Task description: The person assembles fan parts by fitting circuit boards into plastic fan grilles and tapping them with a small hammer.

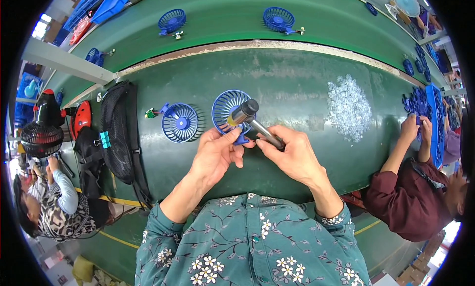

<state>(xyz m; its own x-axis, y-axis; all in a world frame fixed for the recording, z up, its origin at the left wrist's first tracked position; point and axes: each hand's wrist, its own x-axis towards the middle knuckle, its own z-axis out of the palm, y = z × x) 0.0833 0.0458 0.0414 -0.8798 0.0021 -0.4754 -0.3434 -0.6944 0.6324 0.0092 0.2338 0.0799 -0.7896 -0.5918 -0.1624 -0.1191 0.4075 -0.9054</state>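
Note:
In front of me, my left hand (212, 155) is closed on a blue plastic fan housing (223, 104) with a slatted round cage, gripping it by its short stem. A small hammer (266, 133) with a black-capped head and a metal shaft is held in my right hand (297, 156), fingers wrapped round its lower end. The hammer's head lies over the right side of the cage in view; I cannot tell whether it touches. Left of my hands, a second blue fan housing (179, 122) lies on the green table, a small green circuit board at its stem.
A heap of small clear plastic parts (349, 107) lies to the right. Several blue fan housings (278, 19) rest on the green conveyor belt (222, 26) beyond. A black mesh backpack (118, 132) stands at left. Co-workers sit on both sides, one handling blue parts (416, 102).

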